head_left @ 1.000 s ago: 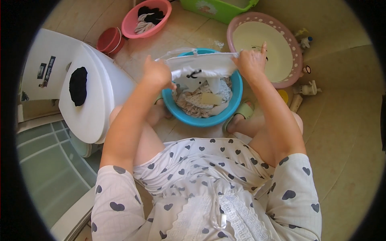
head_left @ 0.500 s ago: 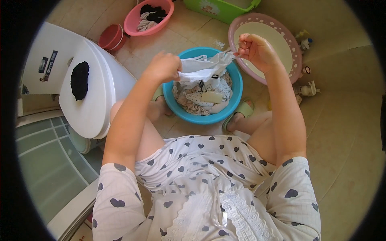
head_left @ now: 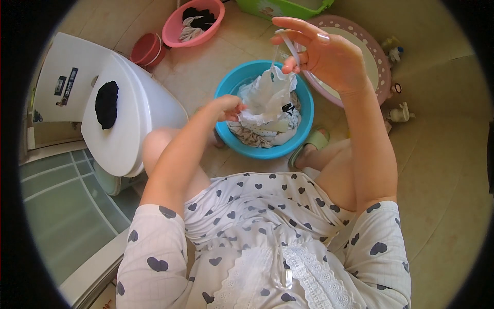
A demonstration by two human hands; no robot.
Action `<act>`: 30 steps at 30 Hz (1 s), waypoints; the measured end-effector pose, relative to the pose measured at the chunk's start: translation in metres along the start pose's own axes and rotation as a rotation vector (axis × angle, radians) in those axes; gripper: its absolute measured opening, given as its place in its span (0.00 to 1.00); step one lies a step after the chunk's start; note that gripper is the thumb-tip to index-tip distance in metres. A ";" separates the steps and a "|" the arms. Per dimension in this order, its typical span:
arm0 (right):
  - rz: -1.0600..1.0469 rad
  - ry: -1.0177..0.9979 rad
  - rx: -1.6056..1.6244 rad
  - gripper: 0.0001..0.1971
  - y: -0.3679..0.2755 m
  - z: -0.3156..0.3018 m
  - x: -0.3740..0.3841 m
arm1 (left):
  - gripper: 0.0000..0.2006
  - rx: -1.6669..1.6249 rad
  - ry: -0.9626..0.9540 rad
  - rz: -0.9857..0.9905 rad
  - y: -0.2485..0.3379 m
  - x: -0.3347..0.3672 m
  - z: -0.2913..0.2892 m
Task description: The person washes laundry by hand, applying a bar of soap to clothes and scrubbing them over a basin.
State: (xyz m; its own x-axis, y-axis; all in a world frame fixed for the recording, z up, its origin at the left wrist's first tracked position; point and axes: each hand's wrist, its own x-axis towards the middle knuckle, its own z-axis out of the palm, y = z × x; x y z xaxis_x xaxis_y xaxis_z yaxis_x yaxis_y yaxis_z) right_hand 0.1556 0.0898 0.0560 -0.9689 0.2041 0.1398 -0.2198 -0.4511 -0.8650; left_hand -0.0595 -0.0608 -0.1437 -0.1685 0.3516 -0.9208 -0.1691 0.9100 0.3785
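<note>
A white garment (head_left: 265, 98) with thin straps is stretched above a blue basin (head_left: 309, 116). At the garment's left edge, my left hand (head_left: 227, 107) grips the cloth with bent fingers. My right hand (head_left: 332, 57) is raised higher, to the right, with a white strap (head_left: 289, 47) caught round its fingers, some of which are spread. Beneath the garment, the basin holds a heap of wet pale laundry (head_left: 252, 135), including dotted and beige cloth. A pale yellow bar of soap (head_left: 278, 125) lies on the heap, partly covered by the garment.
Behind the right hand stands a pink basin (head_left: 378, 56) of cloudy water. Farther back are a smaller pink basin (head_left: 216, 32) with black and white cloth, a red bucket (head_left: 147, 49) and a green tub (head_left: 288, 9). A black cloth (head_left: 106, 105) lies on the white toilet lid (head_left: 110, 147) at left.
My right hand has come up and nearer, its fingers opening out with the strap looped over them. The left hand has moved down slightly, and the garment now hangs lower, covering more of the soap.
</note>
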 end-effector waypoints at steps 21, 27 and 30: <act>0.056 0.506 -0.585 0.21 -0.001 0.005 0.003 | 0.17 -0.454 -0.235 0.772 0.076 -0.186 -0.013; -0.267 0.466 -0.508 0.16 -0.039 0.032 0.020 | 0.16 -0.132 0.112 1.114 0.108 -0.232 -0.027; -0.275 0.492 -0.605 0.15 -0.056 0.049 0.030 | 0.15 -0.189 0.169 1.204 0.114 -0.244 -0.027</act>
State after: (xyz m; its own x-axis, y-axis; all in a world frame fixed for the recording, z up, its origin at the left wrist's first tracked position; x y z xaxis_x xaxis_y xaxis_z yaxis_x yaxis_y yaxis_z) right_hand 0.1333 0.0788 0.1322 -0.6981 0.6596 0.2785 -0.2064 0.1871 -0.9604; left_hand -0.0643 -0.0488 0.1270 -0.4354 0.8992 0.0429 0.0451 -0.0258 0.9986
